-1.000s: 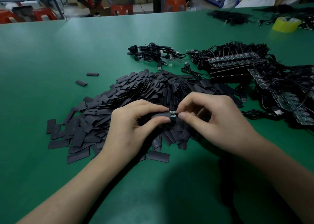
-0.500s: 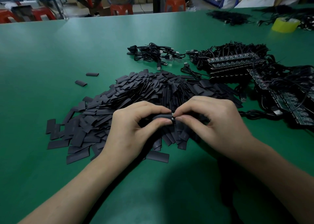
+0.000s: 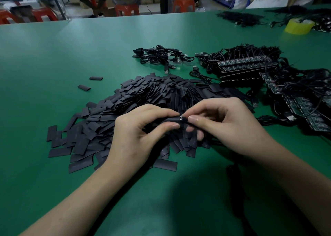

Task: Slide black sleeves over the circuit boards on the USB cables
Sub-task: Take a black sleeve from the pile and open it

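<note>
Pinching the black sleeve (image 3: 170, 119) in the closed grip of the left hand (image 3: 136, 128), just above the sleeve pile (image 3: 125, 108), long axis left to right, and holding the circuit board (image 3: 180, 118) at its right mouth in the pinching grip of the right hand (image 3: 231, 126).

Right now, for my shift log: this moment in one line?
left hand grips sleeve | right hand pinches circuit board | tip exposed | sleeve pile beneath

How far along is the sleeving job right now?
Done: maybe the loose cables, too small to tell. In hand: left hand holds a sleeve, right hand pinches the board end at its mouth. Left: bare board stacks and a big sleeve pile.
</note>
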{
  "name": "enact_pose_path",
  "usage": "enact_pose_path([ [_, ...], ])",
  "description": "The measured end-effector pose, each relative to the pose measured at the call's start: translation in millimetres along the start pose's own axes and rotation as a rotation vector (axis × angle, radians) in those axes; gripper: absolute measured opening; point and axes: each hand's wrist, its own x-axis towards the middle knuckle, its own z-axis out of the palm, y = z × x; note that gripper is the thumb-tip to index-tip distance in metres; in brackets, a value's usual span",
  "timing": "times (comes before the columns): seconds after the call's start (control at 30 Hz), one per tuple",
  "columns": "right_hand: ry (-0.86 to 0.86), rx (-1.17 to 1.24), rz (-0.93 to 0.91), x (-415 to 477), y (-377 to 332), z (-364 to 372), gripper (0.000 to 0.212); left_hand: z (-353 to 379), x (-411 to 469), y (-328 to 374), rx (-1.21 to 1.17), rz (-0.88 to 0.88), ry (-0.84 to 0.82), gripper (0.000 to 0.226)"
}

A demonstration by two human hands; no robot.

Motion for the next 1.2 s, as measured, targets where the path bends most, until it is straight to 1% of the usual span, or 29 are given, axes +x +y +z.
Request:
enact_pose_path([
  [0.07,-0.040,0.062,0.041,1,0,-2,0.014,-1,-1,0,0.003,0.017,-0.007,0.018],
  [0.17,-0.093,0.123,0.084,3,0,-2,0.004,-1,-2,2,0.012,0.059,-0.023,0.016],
  [0.27,-0.127,0.212,0.132,3,1,0,0.014,0,-2,2,0.015,0.083,-0.034,0.017],
  [0.43,-0.182,0.334,0.183,2,3,2,0.017,0,-3,1,0.035,0.066,-0.022,0.017],
  [0.53,-0.163,0.345,0.161,2,4,5,0.013,2,-2,2,0.065,0.049,0.019,0.020],
  [0.6,-0.110,0.309,0.119,3,5,7,0.010,2,-1,4,0.077,-0.001,0.069,0.026],
  [0.67,-0.055,0.242,0.057,2,5,7,0.014,2,-1,6,0.063,-0.077,0.128,0.034],
  [0.77,0.042,0.058,-0.060,-1,6,8,0.017,4,-3,8,-0.022,-0.196,0.182,0.035],
  [0.87,0.133,-0.191,-0.194,-5,4,12,0.014,9,-5,7,-0.159,-0.292,0.164,0.038],
  [0.93,0.190,-0.287,-0.262,-6,2,13,0.011,10,-4,7,-0.194,-0.287,0.116,0.048],
  [1.0,0.223,-0.330,-0.303,-5,1,14,0.008,11,-3,8,-0.180,-0.262,0.057,0.062],
  [1.07,0.214,-0.338,-0.318,-5,1,15,0.008,12,-3,9,-0.178,-0.249,0.022,0.070],
  [1.13,0.186,-0.322,-0.315,-6,2,17,0.008,13,-2,8,-0.199,-0.251,0.026,0.069],
  [1.2,0.167,-0.245,-0.263,-6,3,17,0.010,13,-3,6,-0.213,-0.236,0.041,0.067],
])
